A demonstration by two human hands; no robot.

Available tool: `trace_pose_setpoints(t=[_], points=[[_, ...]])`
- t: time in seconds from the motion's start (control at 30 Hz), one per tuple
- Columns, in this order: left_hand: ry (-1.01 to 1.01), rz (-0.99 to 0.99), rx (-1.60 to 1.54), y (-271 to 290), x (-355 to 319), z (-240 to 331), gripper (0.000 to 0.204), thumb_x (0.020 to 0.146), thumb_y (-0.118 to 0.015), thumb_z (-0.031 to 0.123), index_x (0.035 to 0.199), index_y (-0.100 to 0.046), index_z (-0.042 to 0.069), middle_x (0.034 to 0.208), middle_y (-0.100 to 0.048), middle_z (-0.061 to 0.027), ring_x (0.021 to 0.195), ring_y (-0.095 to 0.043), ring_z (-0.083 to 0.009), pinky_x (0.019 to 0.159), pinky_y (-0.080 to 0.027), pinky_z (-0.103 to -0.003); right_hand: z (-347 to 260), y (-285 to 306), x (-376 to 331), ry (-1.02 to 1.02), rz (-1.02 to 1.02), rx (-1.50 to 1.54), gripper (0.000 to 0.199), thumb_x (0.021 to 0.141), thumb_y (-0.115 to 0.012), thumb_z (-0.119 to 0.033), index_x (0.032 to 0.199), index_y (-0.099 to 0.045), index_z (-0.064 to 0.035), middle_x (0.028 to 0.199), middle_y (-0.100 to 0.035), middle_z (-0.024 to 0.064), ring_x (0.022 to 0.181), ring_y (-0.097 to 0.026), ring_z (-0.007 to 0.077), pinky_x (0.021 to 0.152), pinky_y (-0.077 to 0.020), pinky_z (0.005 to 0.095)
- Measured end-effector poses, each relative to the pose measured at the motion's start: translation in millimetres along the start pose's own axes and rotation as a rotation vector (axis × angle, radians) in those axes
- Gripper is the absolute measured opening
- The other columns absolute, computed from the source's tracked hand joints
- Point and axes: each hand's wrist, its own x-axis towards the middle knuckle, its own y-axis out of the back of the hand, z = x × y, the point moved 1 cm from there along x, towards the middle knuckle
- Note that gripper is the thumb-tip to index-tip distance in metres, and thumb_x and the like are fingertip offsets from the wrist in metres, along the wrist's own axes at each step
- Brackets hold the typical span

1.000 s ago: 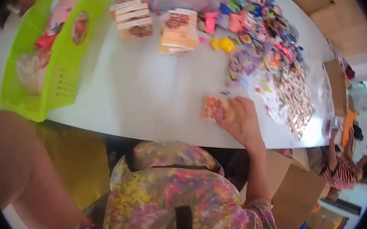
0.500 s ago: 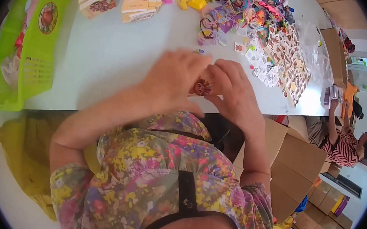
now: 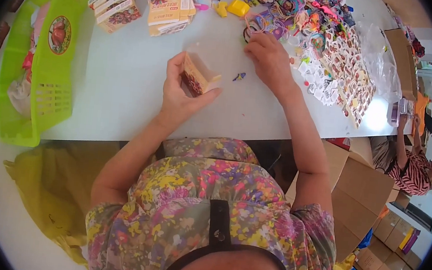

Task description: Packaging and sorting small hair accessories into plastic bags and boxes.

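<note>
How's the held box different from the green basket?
The held box is pale orange; the green basket is bright lime. The left hand holds the box; the green basket stands on the table. The basket is bigger than the box. Both show reddish pictures.

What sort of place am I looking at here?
Probably a small packing workshop: colourful trinkets heaped on a white table, little printed boxes nearby, and brown cartons stacked at right.

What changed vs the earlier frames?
The small box has moved left, into the grip of the left hand. The right hand, which held it earlier, has let go and moved forward to the trinket pile; whether it grasps anything is unclear. Green basket and box stack stayed put.
</note>
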Motion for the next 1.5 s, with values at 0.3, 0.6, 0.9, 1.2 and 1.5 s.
trace_pose_setpoints(t=[0.3, 0.6, 0.9, 1.2, 1.5], points=[[0.023, -0.033, -0.076, 0.9, -7.1, 2.6, 0.092, 0.061, -0.090, 0.014, 0.134, -0.037, -0.001, 0.123, -0.053, -0.0119, 0.113, -0.052, -0.0184, 0.098, -0.043, -0.034, -21.5, 27.2, 24.3, -0.027, 0.248, 0.234, 0.014, 0.079, -0.070, -0.002, 0.092, -0.066, -0.0017, 0.098, -0.065, 0.0113, 0.087, -0.063, 0.0249, 0.068, -0.0503, 0.0329], [-0.129, 0.080, 0.010, -5.0, -7.5, 4.4, 0.090, 0.065, -0.084, 0.005, 0.138, -0.031, 0.003, 0.126, -0.046, -0.0093, 0.117, -0.048, -0.0197, 0.099, -0.042, -0.034, -42.4, -54.0, 154.3, -0.487, -0.053, 0.254, 0.051, 0.079, -0.072, -0.047, 0.096, -0.068, 0.0003, 0.086, -0.068, 0.0134, 0.078, -0.065, 0.0268, 0.068, -0.0493, 0.0356], [-0.055, 0.052, -0.067, -3.4, 0.6, 0.3, 0.083, 0.069, -0.082, 0.005, 0.136, -0.033, 0.004, 0.120, -0.048, -0.0090, 0.110, -0.051, -0.0186, 0.095, -0.045, -0.033, -7.8, -51.8, 162.5, -0.500, -0.072, 0.777, 0.046, 0.081, -0.072, -0.038, 0.108, -0.068, -0.0008, 0.095, -0.069, 0.0136, 0.083, -0.066, 0.0198, 0.072, -0.0511, 0.0304], [0.015, 0.001, -0.044, 1.6, 3.5, 5.6, 0.076, 0.066, -0.082, 0.010, 0.129, -0.041, 0.004, 0.108, -0.053, -0.0082, 0.095, -0.058, -0.0173, 0.082, -0.050, -0.032, 5.4, -5.3, 77.7, 0.125, -0.022, -0.017, 0.022, 0.077, -0.072, -0.009, 0.098, -0.068, -0.0065, 0.110, -0.066, 0.0108, 0.101, -0.060, 0.0313, 0.089, -0.0474, 0.0387], [-0.181, -0.063, 0.287, -5.0, 44.9, 0.0, 0.074, 0.063, -0.086, 0.030, 0.121, -0.049, 0.002, 0.103, -0.060, -0.0150, 0.092, -0.062, -0.0310, 0.080, -0.051, -0.039, -11.2, 28.2, 248.1, 0.232, 0.363, 0.235, 0.018, 0.082, -0.071, -0.013, 0.098, -0.070, -0.0039, 0.100, -0.068, 0.0119, 0.095, -0.065, 0.0286, 0.083, -0.0504, 0.0360]])
